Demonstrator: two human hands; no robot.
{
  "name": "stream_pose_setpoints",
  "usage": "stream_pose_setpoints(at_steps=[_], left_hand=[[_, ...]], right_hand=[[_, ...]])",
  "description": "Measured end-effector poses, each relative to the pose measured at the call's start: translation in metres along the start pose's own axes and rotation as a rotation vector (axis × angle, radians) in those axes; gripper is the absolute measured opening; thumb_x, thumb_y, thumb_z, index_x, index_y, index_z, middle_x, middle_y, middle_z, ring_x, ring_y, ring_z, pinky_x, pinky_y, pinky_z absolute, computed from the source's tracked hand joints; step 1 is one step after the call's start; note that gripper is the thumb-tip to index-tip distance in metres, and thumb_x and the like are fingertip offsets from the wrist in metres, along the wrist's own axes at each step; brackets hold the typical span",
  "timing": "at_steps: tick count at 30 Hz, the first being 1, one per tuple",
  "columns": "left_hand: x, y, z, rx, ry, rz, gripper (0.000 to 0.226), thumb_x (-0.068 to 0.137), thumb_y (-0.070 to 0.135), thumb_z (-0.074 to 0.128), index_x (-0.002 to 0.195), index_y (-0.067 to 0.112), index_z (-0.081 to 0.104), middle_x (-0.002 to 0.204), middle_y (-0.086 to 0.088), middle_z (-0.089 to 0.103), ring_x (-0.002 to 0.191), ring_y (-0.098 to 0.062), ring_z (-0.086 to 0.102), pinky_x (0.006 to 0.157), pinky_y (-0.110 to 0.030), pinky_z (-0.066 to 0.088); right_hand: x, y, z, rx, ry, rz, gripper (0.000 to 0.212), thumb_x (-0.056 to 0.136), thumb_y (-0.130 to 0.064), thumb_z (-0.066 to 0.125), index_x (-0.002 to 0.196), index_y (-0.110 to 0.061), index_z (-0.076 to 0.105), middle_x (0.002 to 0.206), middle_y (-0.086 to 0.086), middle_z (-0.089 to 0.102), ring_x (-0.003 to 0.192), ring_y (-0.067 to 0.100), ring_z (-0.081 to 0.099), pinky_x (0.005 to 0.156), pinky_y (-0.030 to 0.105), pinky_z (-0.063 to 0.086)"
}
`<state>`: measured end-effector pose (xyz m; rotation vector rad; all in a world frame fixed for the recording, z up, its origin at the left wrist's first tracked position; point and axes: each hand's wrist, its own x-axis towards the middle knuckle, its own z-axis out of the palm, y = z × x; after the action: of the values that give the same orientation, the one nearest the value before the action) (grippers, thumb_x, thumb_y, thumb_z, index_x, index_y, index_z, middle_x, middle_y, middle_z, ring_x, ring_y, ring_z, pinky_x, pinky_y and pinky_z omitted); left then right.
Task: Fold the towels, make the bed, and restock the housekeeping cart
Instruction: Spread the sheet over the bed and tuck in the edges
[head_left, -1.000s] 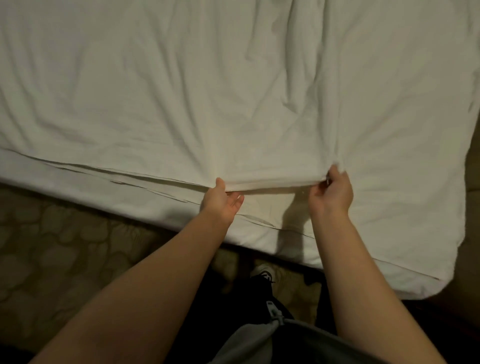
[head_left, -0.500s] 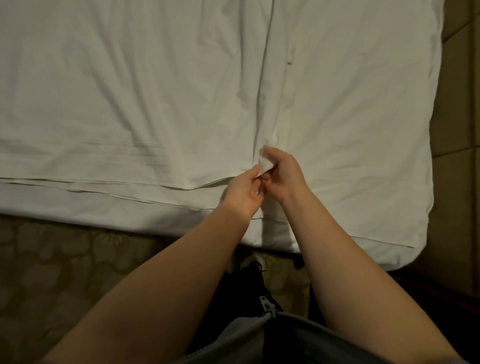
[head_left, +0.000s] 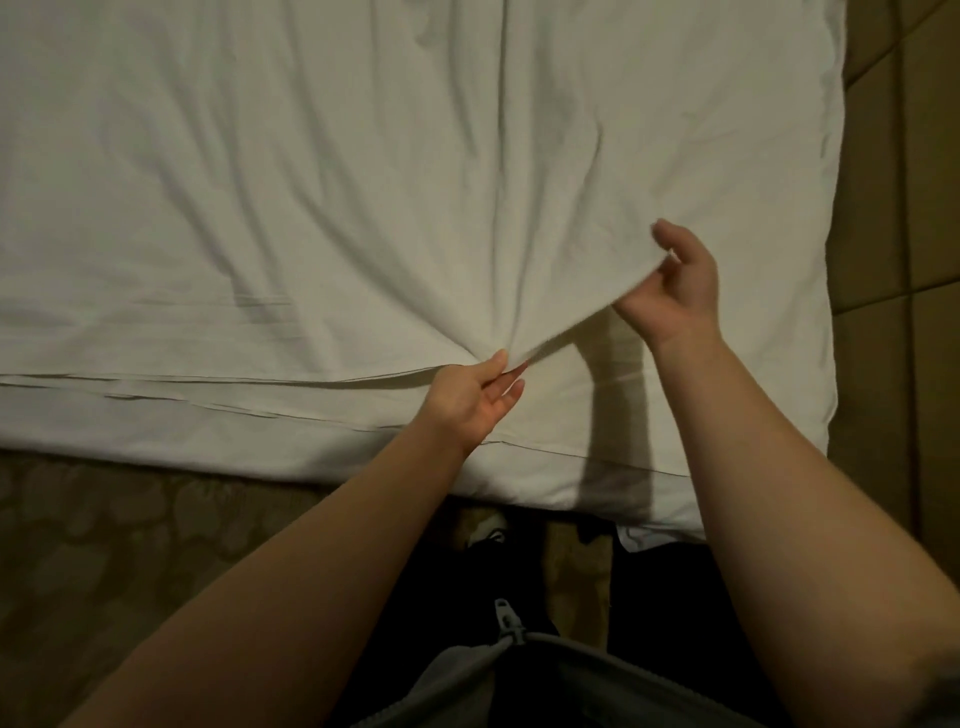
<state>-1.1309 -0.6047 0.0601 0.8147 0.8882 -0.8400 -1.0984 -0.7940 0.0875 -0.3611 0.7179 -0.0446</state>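
A white top sheet lies wrinkled over the bed and fills most of the view. Its near edge runs along the mattress side, above other white layers. My left hand pinches that edge between thumb and fingers, low near the mattress side. My right hand holds the same edge farther right and higher, palm turned up, fingers curled round the cloth. The stretch of edge between the two hands is lifted off the bed and pulled taut.
Patterned carpet lies below the bed on the left. A padded brown headboard or wall panel borders the bed's right end. My dark trousers, a shoe and a grey zipped top show at the bottom.
Half a second ago my hands were together on the sheet edge. Now the right hand has drawn up and to the right, lifting the edge, while the left stays low.
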Motion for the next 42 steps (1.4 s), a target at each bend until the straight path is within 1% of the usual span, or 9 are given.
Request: stream_pose_setpoints(at_steps=[8, 18, 24, 27, 30, 32, 35, 39, 42], left_hand=[[0.015, -0.010, -0.018, 0.082, 0.060, -0.028, 0.012, 0.096, 0.001, 0.047, 0.087, 0.004, 0.055, 0.094, -0.010, 0.062, 0.083, -0.016, 0.061, 0.075, -0.027, 0.047], [0.025, -0.032, -0.020, 0.259, 0.171, -0.063, 0.019, 0.095, -0.001, 0.048, 0.112, -0.002, 0.055, 0.130, -0.016, 0.055, 0.123, -0.024, 0.053, 0.086, -0.031, 0.044], [0.026, -0.035, -0.039, 0.334, 0.247, -0.063, 0.012, 0.095, 0.001, 0.049, 0.084, 0.003, 0.054, 0.088, -0.008, 0.060, 0.077, -0.014, 0.060, 0.059, -0.024, 0.054], [0.026, -0.035, -0.042, 0.349, 0.273, -0.044, 0.017, 0.095, 0.001, 0.049, 0.079, 0.006, 0.052, 0.080, -0.006, 0.059, 0.071, -0.012, 0.058, 0.047, -0.020, 0.052], [0.028, -0.037, -0.039, 0.342, 0.273, -0.036, 0.017, 0.095, 0.001, 0.049, 0.080, 0.006, 0.053, 0.082, -0.006, 0.059, 0.081, -0.016, 0.060, 0.056, -0.022, 0.054], [0.026, -0.038, -0.037, 0.339, 0.271, -0.033, 0.016, 0.095, 0.000, 0.048, 0.081, 0.006, 0.053, 0.089, -0.007, 0.060, 0.095, -0.018, 0.058, 0.068, -0.025, 0.051], [0.027, -0.039, -0.038, 0.340, 0.266, -0.029, 0.010, 0.095, 0.000, 0.048, 0.088, 0.003, 0.055, 0.100, -0.009, 0.061, 0.103, -0.019, 0.058, 0.071, -0.027, 0.050], [0.029, -0.040, -0.037, 0.361, 0.290, -0.004, 0.022, 0.094, -0.001, 0.050, 0.116, -0.001, 0.055, 0.094, -0.009, 0.061, 0.098, -0.020, 0.059, 0.070, -0.028, 0.055], [0.032, -0.042, -0.036, 0.372, 0.325, 0.014, 0.028, 0.094, -0.002, 0.051, 0.121, -0.005, 0.053, 0.098, -0.011, 0.061, 0.100, -0.021, 0.059, 0.079, -0.032, 0.052]], right_hand=[[-0.019, -0.052, -0.046, 0.245, 0.111, -0.279, 0.116, 0.031, 0.026, 0.074, 0.137, -0.012, 0.047, 0.129, 0.022, 0.054, 0.120, 0.043, 0.052, 0.102, 0.055, 0.040], [-0.064, -0.074, -0.093, -0.194, 0.424, -0.401, 0.077, 0.076, 0.024, 0.033, 0.127, -0.030, 0.054, 0.126, 0.007, 0.051, 0.112, 0.033, 0.055, 0.096, 0.047, 0.050], [-0.066, -0.064, -0.113, -0.179, 0.496, -0.400, 0.074, 0.069, 0.023, 0.031, 0.118, -0.024, 0.061, 0.141, 0.009, 0.043, 0.120, 0.028, 0.049, 0.110, 0.034, 0.033], [-0.058, -0.086, -0.100, 0.035, 0.366, -0.387, 0.089, 0.044, 0.021, 0.068, 0.126, -0.008, 0.055, 0.130, 0.018, 0.052, 0.118, 0.035, 0.055, 0.104, 0.044, 0.043], [-0.052, -0.103, -0.076, -0.097, 0.387, -0.329, 0.084, 0.046, 0.016, 0.082, 0.123, -0.007, 0.057, 0.123, 0.019, 0.055, 0.093, 0.027, 0.066, 0.091, 0.030, 0.051], [-0.052, -0.106, -0.058, -0.258, 0.433, -0.321, 0.059, 0.082, 0.014, 0.051, 0.136, -0.010, 0.048, 0.121, 0.017, 0.053, 0.097, 0.029, 0.063, 0.090, 0.034, 0.052], [-0.055, -0.113, -0.062, -0.317, 0.481, -0.406, 0.064, 0.086, 0.016, 0.030, 0.142, -0.013, 0.043, 0.122, 0.012, 0.052, 0.110, 0.036, 0.057, 0.092, 0.043, 0.053], [-0.069, -0.107, -0.092, -0.726, 0.691, -0.448, 0.063, 0.087, 0.014, 0.031, 0.139, -0.019, 0.049, 0.134, 0.003, 0.051, 0.089, 0.018, 0.061, 0.066, 0.015, 0.047], [-0.074, -0.096, -0.121, -0.823, 0.742, -0.490, 0.061, 0.090, 0.016, 0.032, 0.143, -0.012, 0.041, 0.147, 0.003, 0.040, 0.123, 0.022, 0.050, 0.086, 0.016, 0.048]])
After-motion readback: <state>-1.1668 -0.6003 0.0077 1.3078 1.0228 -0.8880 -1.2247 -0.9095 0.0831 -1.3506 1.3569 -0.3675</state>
